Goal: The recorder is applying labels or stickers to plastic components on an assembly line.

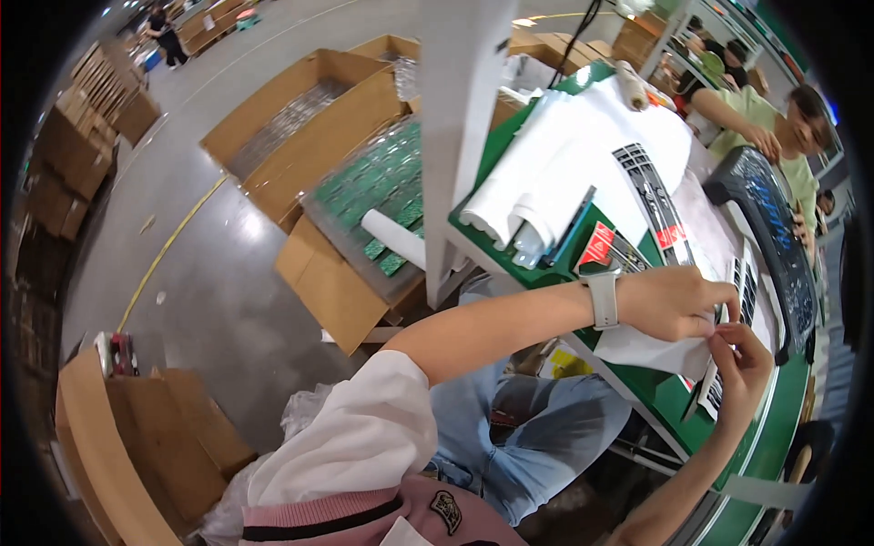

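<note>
My left hand (669, 303), with a pale watch (603, 300) on its wrist, reaches over the green-topped table. Its fingertips meet those of my right hand (746, 359) in a pinch. Whatever lies between them is too small and covered to make out. Narrow black-and-white printed strips (709, 393) show just below the fingers, partly hidden by them. White sheet material (646, 350) lies under my left hand. Further back are a long black strip with a red end (648, 191), a red-and-white label (596, 244) and a blue pen-like stick (581, 211).
Rolled white sheets (519, 196) cover the table's far left. Across it, a person in light green (792, 136) handles a long black panel (765, 237). A white post (460, 118) rises at the table's edge. Left of it stand open cartons (309, 127) and bagged green pieces (373, 177).
</note>
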Demonstrator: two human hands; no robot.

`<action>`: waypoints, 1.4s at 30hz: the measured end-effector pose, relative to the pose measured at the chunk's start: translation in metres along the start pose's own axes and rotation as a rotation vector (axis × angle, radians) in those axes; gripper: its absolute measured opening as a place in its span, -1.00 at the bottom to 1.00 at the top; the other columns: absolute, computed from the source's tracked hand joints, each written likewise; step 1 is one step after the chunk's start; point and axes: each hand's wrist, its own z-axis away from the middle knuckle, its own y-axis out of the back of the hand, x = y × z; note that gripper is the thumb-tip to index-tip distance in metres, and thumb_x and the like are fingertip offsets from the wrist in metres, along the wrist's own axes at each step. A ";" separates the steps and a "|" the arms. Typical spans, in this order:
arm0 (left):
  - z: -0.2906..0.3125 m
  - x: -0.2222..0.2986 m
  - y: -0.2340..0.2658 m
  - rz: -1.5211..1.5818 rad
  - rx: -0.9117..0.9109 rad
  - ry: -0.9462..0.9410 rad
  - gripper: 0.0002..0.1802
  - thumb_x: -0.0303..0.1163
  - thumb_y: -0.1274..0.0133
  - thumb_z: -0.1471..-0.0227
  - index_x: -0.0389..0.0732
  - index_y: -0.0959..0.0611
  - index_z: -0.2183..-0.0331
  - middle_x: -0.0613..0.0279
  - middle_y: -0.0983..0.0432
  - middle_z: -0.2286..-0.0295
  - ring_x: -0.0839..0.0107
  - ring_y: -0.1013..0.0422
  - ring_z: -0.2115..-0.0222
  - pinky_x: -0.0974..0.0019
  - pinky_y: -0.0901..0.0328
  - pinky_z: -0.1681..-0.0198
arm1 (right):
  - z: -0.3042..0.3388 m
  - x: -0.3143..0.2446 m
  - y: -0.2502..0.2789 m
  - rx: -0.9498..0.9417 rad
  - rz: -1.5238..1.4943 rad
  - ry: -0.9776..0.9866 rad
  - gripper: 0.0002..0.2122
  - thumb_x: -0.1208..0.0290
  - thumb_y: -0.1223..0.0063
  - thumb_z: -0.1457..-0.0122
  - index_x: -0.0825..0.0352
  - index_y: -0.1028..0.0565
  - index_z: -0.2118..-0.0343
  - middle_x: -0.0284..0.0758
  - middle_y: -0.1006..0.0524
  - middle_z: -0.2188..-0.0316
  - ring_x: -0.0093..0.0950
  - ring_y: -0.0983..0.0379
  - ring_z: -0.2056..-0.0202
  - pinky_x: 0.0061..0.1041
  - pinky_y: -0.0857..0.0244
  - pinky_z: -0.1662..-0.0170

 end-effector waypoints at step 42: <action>0.104 0.116 0.004 -0.247 0.173 0.257 -0.68 -0.32 -0.08 0.09 -0.29 -0.42 0.70 -0.03 -0.32 0.72 -0.06 -0.32 0.64 0.03 -0.16 0.58 | 0.099 -0.035 -0.058 0.006 0.098 0.480 -0.51 0.36 -0.44 0.27 0.37 -0.43 0.25 -0.26 -0.37 0.24 -0.33 -0.35 0.27 -0.44 -0.23 0.28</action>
